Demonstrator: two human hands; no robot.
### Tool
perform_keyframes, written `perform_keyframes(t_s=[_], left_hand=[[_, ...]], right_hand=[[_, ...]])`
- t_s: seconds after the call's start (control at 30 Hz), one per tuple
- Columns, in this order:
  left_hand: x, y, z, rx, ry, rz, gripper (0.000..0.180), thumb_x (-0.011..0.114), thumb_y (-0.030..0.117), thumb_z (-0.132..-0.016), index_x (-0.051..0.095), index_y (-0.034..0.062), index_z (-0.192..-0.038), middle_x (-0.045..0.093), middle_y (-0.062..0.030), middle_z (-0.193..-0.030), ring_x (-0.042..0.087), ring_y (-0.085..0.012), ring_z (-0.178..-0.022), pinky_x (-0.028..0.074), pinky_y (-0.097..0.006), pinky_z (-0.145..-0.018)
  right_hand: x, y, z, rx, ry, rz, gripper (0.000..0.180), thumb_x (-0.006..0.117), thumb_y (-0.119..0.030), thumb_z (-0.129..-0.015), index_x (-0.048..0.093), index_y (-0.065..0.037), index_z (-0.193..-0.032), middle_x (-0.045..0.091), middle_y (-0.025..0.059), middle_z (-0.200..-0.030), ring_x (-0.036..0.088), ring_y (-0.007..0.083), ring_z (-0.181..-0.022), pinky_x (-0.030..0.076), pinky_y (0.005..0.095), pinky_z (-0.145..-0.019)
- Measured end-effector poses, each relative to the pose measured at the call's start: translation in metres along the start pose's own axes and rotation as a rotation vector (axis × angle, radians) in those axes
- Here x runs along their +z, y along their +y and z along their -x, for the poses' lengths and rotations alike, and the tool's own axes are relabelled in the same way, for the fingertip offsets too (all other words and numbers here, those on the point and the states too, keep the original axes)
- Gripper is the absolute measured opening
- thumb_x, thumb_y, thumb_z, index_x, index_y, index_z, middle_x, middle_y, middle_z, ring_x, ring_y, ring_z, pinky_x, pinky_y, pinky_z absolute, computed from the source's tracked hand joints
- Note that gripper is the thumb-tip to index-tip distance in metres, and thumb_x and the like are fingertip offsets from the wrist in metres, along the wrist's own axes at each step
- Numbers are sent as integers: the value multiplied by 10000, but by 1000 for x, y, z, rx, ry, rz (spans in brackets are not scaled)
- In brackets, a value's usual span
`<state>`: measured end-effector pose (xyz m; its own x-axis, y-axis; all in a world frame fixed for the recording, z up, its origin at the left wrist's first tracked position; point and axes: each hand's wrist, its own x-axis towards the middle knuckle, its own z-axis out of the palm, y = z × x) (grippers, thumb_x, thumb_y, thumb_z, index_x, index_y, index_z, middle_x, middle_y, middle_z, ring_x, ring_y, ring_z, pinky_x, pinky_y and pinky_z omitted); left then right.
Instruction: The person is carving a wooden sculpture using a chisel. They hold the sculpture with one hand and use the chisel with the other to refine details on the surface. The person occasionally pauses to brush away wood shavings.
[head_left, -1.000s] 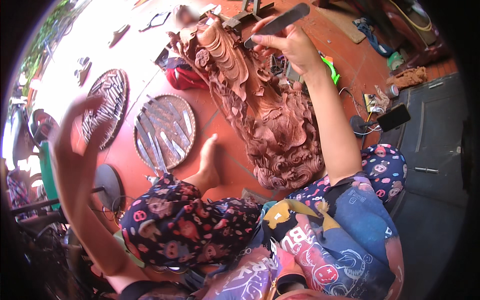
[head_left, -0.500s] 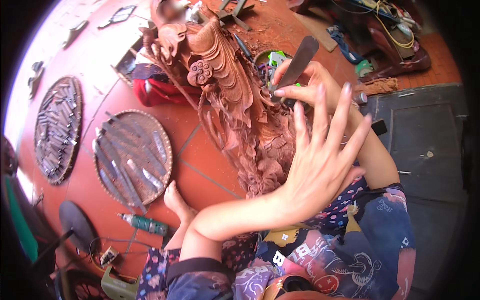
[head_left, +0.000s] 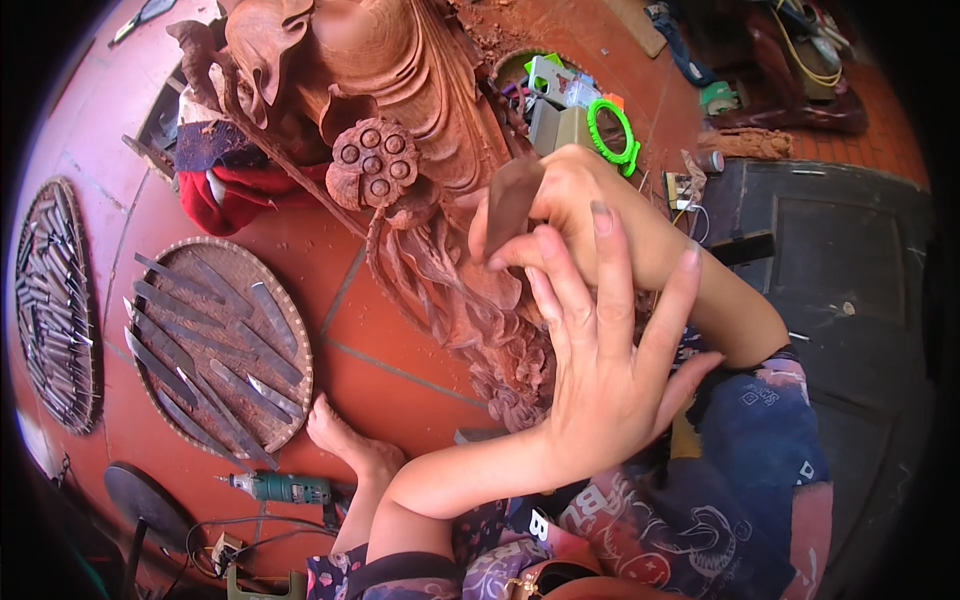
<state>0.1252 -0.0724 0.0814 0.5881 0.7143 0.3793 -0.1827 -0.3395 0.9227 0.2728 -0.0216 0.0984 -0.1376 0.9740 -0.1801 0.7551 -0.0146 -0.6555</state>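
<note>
A reddish-brown carved wooden statue (head_left: 440,95) leans in front of me, with draped folds and a lotus seed pod (head_left: 373,165). My right hand (head_left: 570,205) is closed round a flat, dark carving blade (head_left: 512,200), close against the statue's lower folds. The blade's lower end is hidden by the fingers. Nearer to me, my left hand (head_left: 605,375) is open with its back up and fingers spread, holding nothing. Its fingertips overlap the right hand in view; whether they touch, I cannot tell.
A round woven tray (head_left: 305,385) of flat blades lies on the red tiles to the left, a second tray (head_left: 97,400) of chisels beyond it. Nearby lies a green rotary tool (head_left: 280,488). A bright green ring (head_left: 633,150) sits behind my right hand; a dark panel (head_left: 845,260) is at right.
My view has moved closer to the statue. The right hand and blade have dropped lower and left in view, the blade now more upright. The left hand stays spread beside it.
</note>
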Motion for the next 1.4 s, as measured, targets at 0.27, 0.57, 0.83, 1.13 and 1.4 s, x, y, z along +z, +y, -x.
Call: perform_keyframes(t_s=[0.27, 0.57, 0.83, 1.13, 1.4], left_hand=[[7, -13, -7, 55, 99, 9, 884, 846, 280, -758, 432, 92, -1515, 57, -451, -1573, 32, -758, -1370, 191, -803, -1043], [11, -16, -12, 88, 148, 31, 928, 886, 241, -702, 444, 123, -1509, 38, -464, -1563, -5, -810, -1317, 213, -822, -1009], [14, -17, -15, 87, 156, 45, 975, 902, 210, -665, 437, 138, -1520, -22, -466, -1563, -37, -818, -1306, 219, -840, -979], [11, -18, -14, 111, 190, 94, 994, 904, 215, -658, 429, 117, -1526, -19, -491, -1549, -34, -807, -1321, 212, -830, -996], [6, -18, -10, 78, 98, 112, 1050, 925, 216, -629, 399, 111, -1531, -17, -475, -1560, -41, -797, -1331, 164, -840, -1012]], right_hand=[[-7, 4, -13, -13, -28, 80, 226, 698, -188, -623, 552, -15, -628, 594, 186, -640, 616, 406, -614, 490, 448, -543], [-21, -25, -26, 71, -224, 261, 172, 700, -203, -666, 649, -49, -722, 628, 134, -667, 630, 327, -606, 499, 411, -538], [-19, -7, -27, -161, -123, 324, 126, 684, -158, -638, 618, -64, -690, 614, 113, -644, 613, 330, -574, 489, 394, -525], [-20, -9, -27, -146, -104, 296, 125, 684, -144, -627, 612, -54, -674, 614, 115, -643, 617, 342, -578, 493, 402, -528], [-7, -14, -14, -114, -30, 246, 124, 684, -132, -618, 606, -45, -660, 615, 116, -642, 620, 351, -582, 497, 408, -531]])
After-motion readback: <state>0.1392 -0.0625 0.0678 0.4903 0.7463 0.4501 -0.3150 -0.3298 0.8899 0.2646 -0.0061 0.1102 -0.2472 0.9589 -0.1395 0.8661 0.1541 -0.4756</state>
